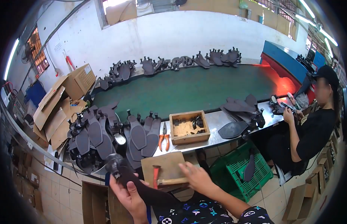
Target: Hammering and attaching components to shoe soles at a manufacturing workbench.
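My left hand [130, 196] is wrapped round a dark shoe sole [147, 194] with a shiny black heel part at its upper end, tilted over my lap. Just right of centre, my right hand [197, 179] has its fingers drawn together over the edge of a tan board [164, 166]. What they hold, if anything, is too small to make out. On that board lies a hammer [172, 181] with a red head and wooden handle, the handle's end close under my right hand. Orange-handled pliers [164, 138] rest on the metal ledge beyond the board.
A wooden box [190, 128] of small dark parts stands beside the pliers. Many soles [95, 132] are heaped at left. Beyond runs a green conveyor belt [173, 87]. At right are a green crate [252, 171] and a seated co-worker [315, 123] handling a shoe.
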Tool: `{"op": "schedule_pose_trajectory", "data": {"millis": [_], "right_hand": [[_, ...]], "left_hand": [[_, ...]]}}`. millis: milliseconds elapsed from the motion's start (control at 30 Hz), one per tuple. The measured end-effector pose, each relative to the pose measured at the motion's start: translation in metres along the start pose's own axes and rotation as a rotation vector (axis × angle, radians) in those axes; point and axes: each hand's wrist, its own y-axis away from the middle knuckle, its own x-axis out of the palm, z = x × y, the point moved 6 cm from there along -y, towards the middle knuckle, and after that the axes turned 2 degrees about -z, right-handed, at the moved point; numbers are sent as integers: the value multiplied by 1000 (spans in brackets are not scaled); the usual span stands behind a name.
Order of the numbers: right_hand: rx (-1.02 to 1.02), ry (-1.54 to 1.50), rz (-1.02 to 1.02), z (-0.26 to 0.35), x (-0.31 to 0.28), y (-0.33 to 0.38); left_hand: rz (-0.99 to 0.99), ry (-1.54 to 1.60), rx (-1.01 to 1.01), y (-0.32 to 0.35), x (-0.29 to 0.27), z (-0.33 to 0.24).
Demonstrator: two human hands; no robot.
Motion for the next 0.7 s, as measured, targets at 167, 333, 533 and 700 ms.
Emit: {"op": "schedule_pose_trajectory", "data": {"millis": [167,333,533,700], "right_hand": [[375,-207,-99,-59,14,95],[734,-594,-198,-87,0,191],[859,-1057,-507,-53,-69,176],[904,-1266,-605,-79,-58,143]], "left_hand": [[147,-202,-166,-17,32,76],[322,-1284,149,-20,56,133],[620,-949,559,-68,199,118],[794,-935,597,-124,284,209]]}}
